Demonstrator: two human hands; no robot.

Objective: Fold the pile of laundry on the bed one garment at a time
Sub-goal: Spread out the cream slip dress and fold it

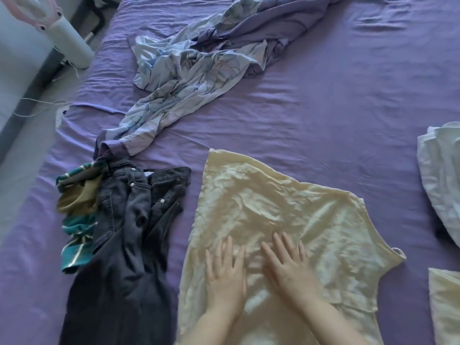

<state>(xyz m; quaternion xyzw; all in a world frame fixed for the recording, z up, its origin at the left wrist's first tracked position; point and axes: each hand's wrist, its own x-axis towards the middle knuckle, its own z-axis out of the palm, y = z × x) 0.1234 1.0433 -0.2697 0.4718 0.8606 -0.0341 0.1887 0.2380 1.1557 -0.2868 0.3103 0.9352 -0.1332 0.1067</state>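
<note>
On the near centre of the bed, head view:
Work surface: bed (323, 100) covered by a wrinkled purple sheet, filling most of the view.
Current garment: cream sleeveless top (261, 202), shiny fabric, spread flat on the sheet at near centre; its straight hem edge lies toward the left and far side, and its armhole and a thin strap loop lie toward the right.
Left hand: left hand (225, 275) lies palm down on the cream sleeveless top; fingers straight and slightly spread, pressing the fabric, gripping nothing.
Right hand: right hand (290, 267) lies palm down on the same garment, just beside the left hand; fingers straight and fanned, pressing the fabric, gripping nothing.
Forearms: both enter from the near edge and rest over the near part of the garment.
Unfolded item, near left: dark grey jeans (129, 232), crumpled, waistband toward the far side, legs running to the near edge; close to the cream top with a strip of sheet between them.
Unfolded item, far left of jeans: teal and olive striped garment (77, 215), bunched, touching and partly under the jeans.
Bedding, far centre: pale blue and purple patterned cover (199, 58), rumpled, its near end reaching the jeans waistband.
Right edge, middle: white cloth (440, 180), partly out of view.
Right edge, near: second cream piece (445, 305), cut off by the view; type cannot be told.
Far left, off the bed: white and pink appliance (69, 38) with a thin cord trailing to the floor.
</note>
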